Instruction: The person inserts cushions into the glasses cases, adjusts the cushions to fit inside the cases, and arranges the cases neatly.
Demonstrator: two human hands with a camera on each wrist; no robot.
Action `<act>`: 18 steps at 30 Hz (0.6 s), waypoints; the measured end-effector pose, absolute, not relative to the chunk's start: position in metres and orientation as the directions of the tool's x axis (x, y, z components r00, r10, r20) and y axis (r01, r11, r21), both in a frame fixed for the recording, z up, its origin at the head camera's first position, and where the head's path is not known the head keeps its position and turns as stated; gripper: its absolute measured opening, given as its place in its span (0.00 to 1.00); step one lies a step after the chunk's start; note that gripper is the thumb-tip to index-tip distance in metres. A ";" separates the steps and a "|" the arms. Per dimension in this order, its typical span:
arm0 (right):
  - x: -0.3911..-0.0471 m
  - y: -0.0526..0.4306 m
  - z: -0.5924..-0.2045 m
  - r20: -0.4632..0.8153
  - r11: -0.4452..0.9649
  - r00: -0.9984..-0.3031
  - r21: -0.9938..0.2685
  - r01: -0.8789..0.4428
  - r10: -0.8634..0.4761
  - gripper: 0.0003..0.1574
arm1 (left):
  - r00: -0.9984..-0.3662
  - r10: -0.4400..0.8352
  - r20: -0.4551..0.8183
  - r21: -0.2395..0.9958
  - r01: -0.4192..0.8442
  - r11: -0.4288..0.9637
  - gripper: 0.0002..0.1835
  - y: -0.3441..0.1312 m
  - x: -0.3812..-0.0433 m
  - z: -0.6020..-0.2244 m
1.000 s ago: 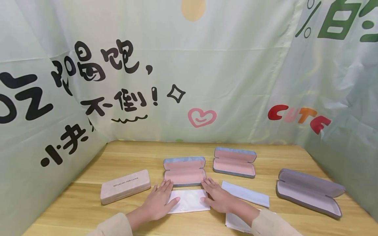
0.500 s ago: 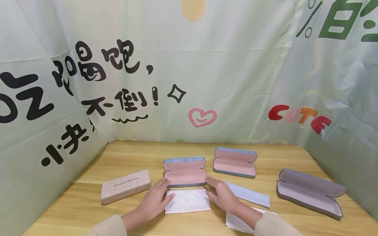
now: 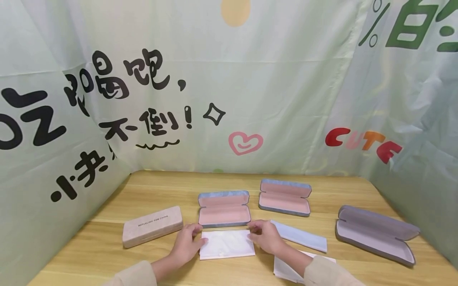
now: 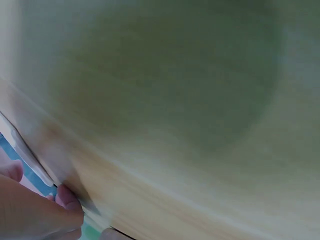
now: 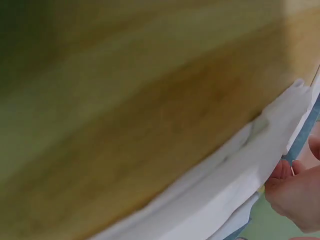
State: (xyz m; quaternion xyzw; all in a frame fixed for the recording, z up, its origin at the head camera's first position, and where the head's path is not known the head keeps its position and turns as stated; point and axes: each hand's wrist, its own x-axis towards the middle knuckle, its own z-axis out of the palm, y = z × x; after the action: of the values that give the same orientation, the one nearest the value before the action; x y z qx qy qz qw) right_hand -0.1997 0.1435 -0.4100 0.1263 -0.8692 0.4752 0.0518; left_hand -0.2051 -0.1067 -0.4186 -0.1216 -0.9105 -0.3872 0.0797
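Observation:
A folded white cloth [image 3: 227,244] lies flat on the table in the head view, just in front of a lidded case [image 3: 224,215] with a blue outside and pink lining, its lid up. My left hand [image 3: 185,243] is at the cloth's left edge, fingers bent near its far left corner and the thumb over the edge. At the opposite edge, my right hand [image 3: 266,237] mirrors it, fingertips near the far right corner. Both wrist views show bent fingers low by the table, with a gap to the thumb. Palms are hidden.
A closed beige case [image 3: 152,227] stands at left. Another blue case [image 3: 284,200], pink inside, sits open at back right; a grey case [image 3: 373,240] lies open at far right. A folded light-blue cloth [image 3: 302,237] and another white cloth [image 3: 286,270] lie near my right arm.
Both hands have lifted from pressing flat over the cloth and case front, moved outward, then drawn nearer me with fingers more bent at the cloth's sides. The cloth looks unmoved.

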 end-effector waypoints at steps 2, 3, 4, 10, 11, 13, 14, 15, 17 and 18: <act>-0.200 0.141 -0.412 0.215 0.524 -0.960 -0.805 -0.278 -0.180 0.15 | -0.962 0.148 0.231 0.700 0.270 0.661 0.17 -0.105 -0.206 -0.418; -0.201 0.140 -0.412 0.221 0.533 -0.958 -0.796 -0.286 -0.184 0.15 | -0.961 0.145 0.234 0.700 0.270 0.661 0.17 -0.104 -0.206 -0.418; -0.201 0.139 -0.413 0.227 0.543 -0.956 -0.787 -0.294 -0.187 0.14 | -0.961 0.143 0.237 0.699 0.271 0.662 0.16 -0.103 -0.207 -0.418; -0.201 0.132 -0.414 0.225 0.602 -0.948 -0.733 -0.318 -0.226 0.17 | -0.958 0.159 0.240 0.687 0.283 0.669 0.14 -0.099 -0.209 -0.419; -0.201 0.132 -0.413 0.217 0.609 -0.948 -0.727 -0.317 -0.233 0.18 | -0.959 0.163 0.233 0.687 0.281 0.671 0.14 -0.098 -0.209 -0.419; -0.202 0.132 -0.412 0.190 0.620 -0.949 -0.722 -0.308 -0.251 0.19 | -0.961 0.166 0.220 0.685 0.274 0.676 0.14 -0.097 -0.209 -0.418; -0.202 0.132 -0.412 0.180 0.623 -0.948 -0.719 -0.309 -0.263 0.18 | -0.962 0.168 0.213 0.684 0.270 0.678 0.13 -0.097 -0.209 -0.418; -0.203 0.132 -0.412 0.175 0.628 -0.946 -0.712 -0.313 -0.273 0.17 | -0.963 0.171 0.206 0.683 0.267 0.680 0.13 -0.097 -0.209 -0.417; -0.204 0.133 -0.412 0.170 0.640 -0.940 -0.695 -0.327 -0.296 0.14 | -0.964 0.175 0.199 0.679 0.265 0.684 0.12 -0.096 -0.209 -0.416; -0.204 0.133 -0.413 0.169 0.645 -0.937 -0.687 -0.335 -0.306 0.13 | -0.965 0.175 0.193 0.680 0.261 0.685 0.11 -0.096 -0.208 -0.416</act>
State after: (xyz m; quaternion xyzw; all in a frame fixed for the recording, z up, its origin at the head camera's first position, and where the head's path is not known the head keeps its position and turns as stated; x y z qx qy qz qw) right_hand -0.2040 0.1329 -0.4125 0.1767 -0.9067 0.3825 0.0185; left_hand -0.2085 -0.0962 -0.4158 -0.1189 -0.9162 -0.3785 0.0564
